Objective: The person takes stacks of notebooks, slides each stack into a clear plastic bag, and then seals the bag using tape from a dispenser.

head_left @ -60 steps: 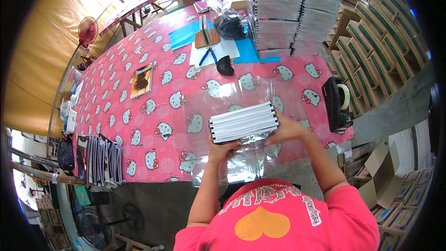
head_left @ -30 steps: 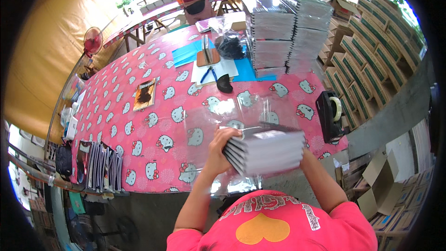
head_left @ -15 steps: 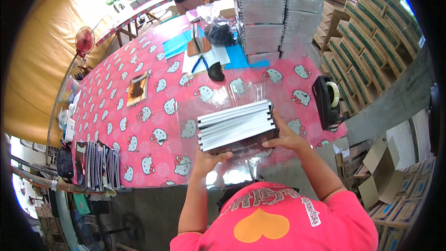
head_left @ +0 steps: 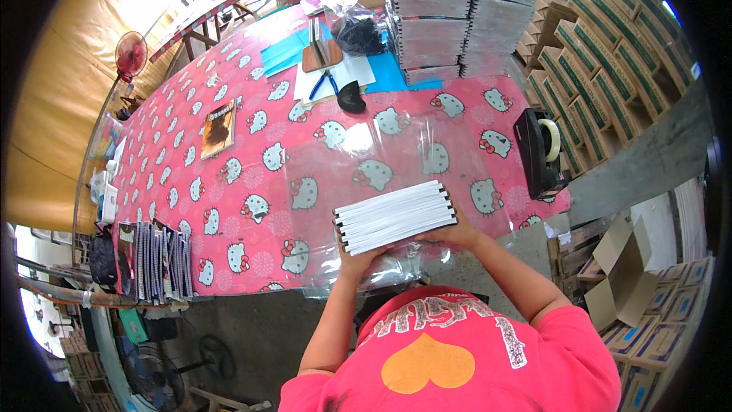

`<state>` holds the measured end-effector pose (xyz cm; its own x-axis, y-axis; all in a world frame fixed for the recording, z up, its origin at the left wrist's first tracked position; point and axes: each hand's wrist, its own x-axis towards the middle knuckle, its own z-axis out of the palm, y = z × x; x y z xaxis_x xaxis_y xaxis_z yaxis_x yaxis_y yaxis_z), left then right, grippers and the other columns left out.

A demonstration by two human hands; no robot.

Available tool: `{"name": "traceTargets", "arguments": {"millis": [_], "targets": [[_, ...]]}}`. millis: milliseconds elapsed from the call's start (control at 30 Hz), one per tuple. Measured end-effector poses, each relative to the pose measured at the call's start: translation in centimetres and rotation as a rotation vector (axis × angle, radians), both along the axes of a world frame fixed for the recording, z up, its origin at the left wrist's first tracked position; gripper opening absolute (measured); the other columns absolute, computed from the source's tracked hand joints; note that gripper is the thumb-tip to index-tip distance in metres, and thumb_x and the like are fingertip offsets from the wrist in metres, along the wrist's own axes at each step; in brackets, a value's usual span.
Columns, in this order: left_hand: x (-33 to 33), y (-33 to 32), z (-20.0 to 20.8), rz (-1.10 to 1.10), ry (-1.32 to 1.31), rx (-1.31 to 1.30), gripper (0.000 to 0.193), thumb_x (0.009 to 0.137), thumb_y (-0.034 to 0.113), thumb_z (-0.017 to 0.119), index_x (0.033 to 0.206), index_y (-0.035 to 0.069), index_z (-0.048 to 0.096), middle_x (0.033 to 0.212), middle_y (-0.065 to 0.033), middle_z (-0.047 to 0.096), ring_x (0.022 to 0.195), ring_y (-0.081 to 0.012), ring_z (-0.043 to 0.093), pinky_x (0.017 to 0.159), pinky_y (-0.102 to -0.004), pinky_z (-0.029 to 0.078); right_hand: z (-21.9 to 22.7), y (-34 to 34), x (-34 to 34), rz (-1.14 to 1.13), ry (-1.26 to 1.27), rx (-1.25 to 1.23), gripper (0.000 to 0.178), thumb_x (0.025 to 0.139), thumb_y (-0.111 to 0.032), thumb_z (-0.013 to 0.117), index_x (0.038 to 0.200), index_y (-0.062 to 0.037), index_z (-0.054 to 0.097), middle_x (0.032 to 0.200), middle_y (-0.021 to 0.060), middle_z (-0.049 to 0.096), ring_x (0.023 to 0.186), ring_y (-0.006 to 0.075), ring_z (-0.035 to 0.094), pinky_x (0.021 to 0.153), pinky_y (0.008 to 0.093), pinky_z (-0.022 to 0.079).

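Observation:
A stack of notebooks (head_left: 398,217) with white page edges facing up and dark covers is held over the near part of the table. My left hand (head_left: 358,261) grips its left end, thumb hidden behind the stack. At the other end my right hand (head_left: 455,234) is closed round the right side, its fingertips mostly hidden. Beneath the stack lies a large clear plastic sheet (head_left: 415,154), crumpled and shiny near the table's front edge.
A black tape dispenser (head_left: 531,154) stands at right. Farther off lie blue-handled pliers (head_left: 323,85), a dark half-round piece (head_left: 351,98) and wrapped stacks of spiral notebooks (head_left: 428,27). One notebook (head_left: 219,130) lies left; several spiral notebooks (head_left: 158,263) stand at the left corner.
Both hands have drawn the stack slightly nearer to me and tipped it, so the dark cover with lettering no longer shows. The page edges look more even.

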<state>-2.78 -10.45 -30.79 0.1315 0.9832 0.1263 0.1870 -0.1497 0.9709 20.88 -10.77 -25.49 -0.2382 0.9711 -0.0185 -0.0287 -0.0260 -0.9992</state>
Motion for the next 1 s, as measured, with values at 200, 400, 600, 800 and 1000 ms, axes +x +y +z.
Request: {"name": "traceTargets", "arguments": {"millis": [200,400,600,800,1000], "targets": [[1.4,2.6,7.5,0.124,-0.149,-0.144,0.067,0.058,0.024,0.085,0.108,-0.002,0.049,0.098,-0.0126,0.062,0.089,-0.0206,0.06,0.08,-0.033,0.048,3.7,2.5,-0.4,-0.088,0.0,-0.013,0.069,0.066,-0.027,0.08,0.12,-0.0007,0.046,0.109,0.0097,0.058,0.099,0.0175,0.055,0.088,0.0321,0.044],[0.6,6.5,1.9,0.168,-0.113,-0.705,0.047,0.07,0.029,0.077,0.098,-0.004,0.06,0.086,-0.0106,0.065,0.071,-0.0178,0.063,0.065,-0.0288,0.05,-5.8,4.3,2.3,-0.202,-1.063,0.359,0.065,0.084,-0.053,0.05,0.127,-0.0041,0.044,0.135,0.0163,0.039,0.125,0.0293,0.036,0.1,0.0489,0.026],[0.2,7.0,1.9,0.158,-0.238,-0.74,0.055,0.067,0.031,0.079,0.1,-0.007,0.057,0.088,-0.0127,0.064,0.072,-0.0186,0.064,0.064,-0.0282,0.051,-6.7,5.5,6.2,-0.276,-1.149,0.277,0.055,0.088,-0.038,0.047,0.13,-0.004,0.042,0.138,0.0136,0.037,0.127,0.032,0.032,0.101,0.0492,0.025],[1.5,9.4,4.3,0.079,-0.368,-0.686,0.052,0.068,0.028,0.078,0.101,-0.006,0.058,0.089,-0.0116,0.064,0.074,-0.0191,0.063,0.065,-0.0287,0.051,-7.5,5.2,9.7,-0.559,-1.271,0.367,0.041,0.085,-0.026,0.053,0.117,-0.0001,0.052,0.126,0.0133,0.046,0.115,0.0316,0.041,0.093,0.0459,0.034],[1.8,12.4,2.8,0.173,-0.139,-0.75,0.049,0.07,0.035,0.076,0.094,-0.005,0.063,0.084,-0.0128,0.066,0.068,-0.021,0.065,0.059,-0.032,0.052,-6.3,6.0,10.1,-0.674,-1.244,0.266,0.022,0.078,-0.018,0.056,0.089,-0.0009,0.064,0.1,0.0108,0.056,0.1,0.0305,0.047,0.085,0.0457,0.037]]}}
